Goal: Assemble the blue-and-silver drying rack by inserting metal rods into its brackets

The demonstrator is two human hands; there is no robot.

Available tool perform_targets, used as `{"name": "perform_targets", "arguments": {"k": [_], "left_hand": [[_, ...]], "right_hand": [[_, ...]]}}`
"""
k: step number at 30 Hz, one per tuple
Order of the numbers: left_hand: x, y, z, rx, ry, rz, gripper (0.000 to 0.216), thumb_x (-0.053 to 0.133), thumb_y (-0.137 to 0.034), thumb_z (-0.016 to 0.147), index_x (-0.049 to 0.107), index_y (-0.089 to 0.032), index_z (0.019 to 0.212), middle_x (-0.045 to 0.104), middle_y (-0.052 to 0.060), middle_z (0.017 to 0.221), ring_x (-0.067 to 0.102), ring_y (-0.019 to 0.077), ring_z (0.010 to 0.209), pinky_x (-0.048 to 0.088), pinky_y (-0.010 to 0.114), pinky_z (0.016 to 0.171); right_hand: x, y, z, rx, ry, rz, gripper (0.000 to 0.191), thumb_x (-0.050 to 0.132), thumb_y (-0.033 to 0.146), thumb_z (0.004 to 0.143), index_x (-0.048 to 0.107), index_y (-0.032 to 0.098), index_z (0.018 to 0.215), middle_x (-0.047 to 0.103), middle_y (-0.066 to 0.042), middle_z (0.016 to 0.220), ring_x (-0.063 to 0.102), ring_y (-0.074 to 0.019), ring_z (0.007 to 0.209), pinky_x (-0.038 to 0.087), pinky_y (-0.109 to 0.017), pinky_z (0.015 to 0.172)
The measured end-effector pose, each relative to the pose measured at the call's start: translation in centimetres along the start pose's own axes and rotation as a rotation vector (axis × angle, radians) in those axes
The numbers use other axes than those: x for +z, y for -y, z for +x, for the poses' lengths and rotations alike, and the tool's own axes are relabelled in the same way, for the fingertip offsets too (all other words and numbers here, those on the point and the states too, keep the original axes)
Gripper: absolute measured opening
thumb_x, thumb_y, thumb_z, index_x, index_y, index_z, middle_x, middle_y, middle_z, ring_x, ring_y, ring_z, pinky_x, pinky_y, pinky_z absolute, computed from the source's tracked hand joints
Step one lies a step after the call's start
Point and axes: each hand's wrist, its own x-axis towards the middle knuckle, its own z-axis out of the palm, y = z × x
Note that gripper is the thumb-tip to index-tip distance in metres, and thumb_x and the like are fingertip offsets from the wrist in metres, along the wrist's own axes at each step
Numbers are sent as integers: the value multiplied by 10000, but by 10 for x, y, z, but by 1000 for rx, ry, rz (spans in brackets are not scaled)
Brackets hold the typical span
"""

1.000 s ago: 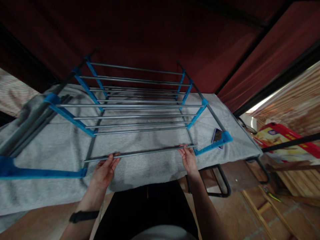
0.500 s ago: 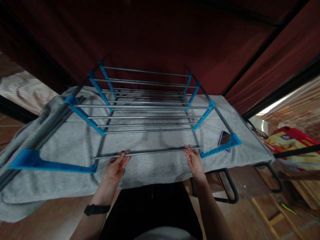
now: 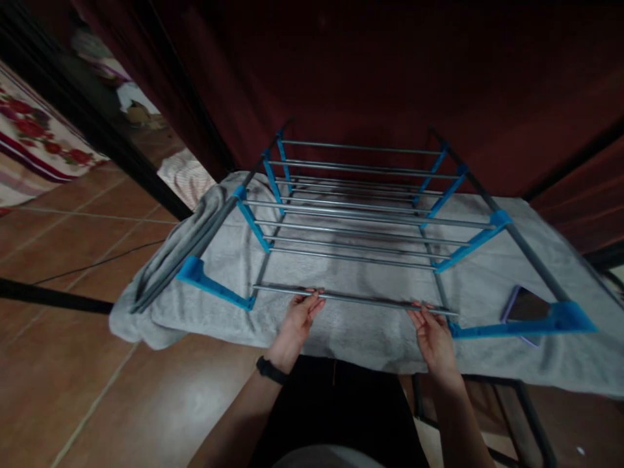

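Observation:
A loose-looking grey metal rod lies crosswise close to me, pinched near its left part by my left hand and near its right end by my right hand. Beyond it stands a rack of grey tubes with blue plastic arms; several rods span between them, such as the front upper rod. Two blue arms at the near end, the left blue arm and the right blue arm, have no rod between their upper parts. The rod's ends are close to the rack's lower side tubes; whether they touch I cannot tell.
The rack rests on a grey blanket over a bed-like surface. A phone lies there, partly behind the right blue arm. Dark red curtains hang behind. Black metal posts stand at the left, above a tiled floor.
My view has turned left, so rack and hands appear farther right and more of the tiled floor shows. Both hands keep their hold on the rod, which looks nearly unmoved against the rack.

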Motion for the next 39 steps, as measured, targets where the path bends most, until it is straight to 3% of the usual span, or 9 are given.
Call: {"name": "perform_targets", "arguments": {"k": [4,10,18,31,39], "left_hand": [[3,6,-2,-5,34,6,227,820,-22,695,680,-156,814,792,69,864,761,180,778,618,293,800],[4,5,0,-27,41,-22,222,802,-4,699,691,-149,825,790,76,868,757,186,786,613,309,822],[0,8,4,-56,55,-51,148,752,-1,768,724,-128,840,794,105,900,770,210,856,614,349,889],[8,19,10,-114,36,-19,168,722,27,778,722,-130,834,797,96,896,784,214,831,630,365,911],[6,22,9,-88,78,-15,172,770,9,748,701,-137,805,796,67,870,787,256,873,620,443,946]], "right_hand": [[-4,1,2,52,-23,-49,152,826,231,651,693,243,724,741,-25,894,709,-236,984,544,-500,1048],[-4,-13,-1,153,42,-78,202,811,216,638,713,243,812,756,-64,1012,697,-261,1076,537,-490,1056],[38,-23,-33,265,91,-2,240,856,233,653,728,209,854,777,-68,972,736,-229,980,609,-389,950],[75,-41,-48,260,115,9,314,883,324,692,675,241,911,781,-79,1005,744,-237,899,601,-461,933],[79,-43,-52,235,84,40,304,910,336,696,667,239,850,771,-17,912,739,-201,852,618,-428,919]]}}
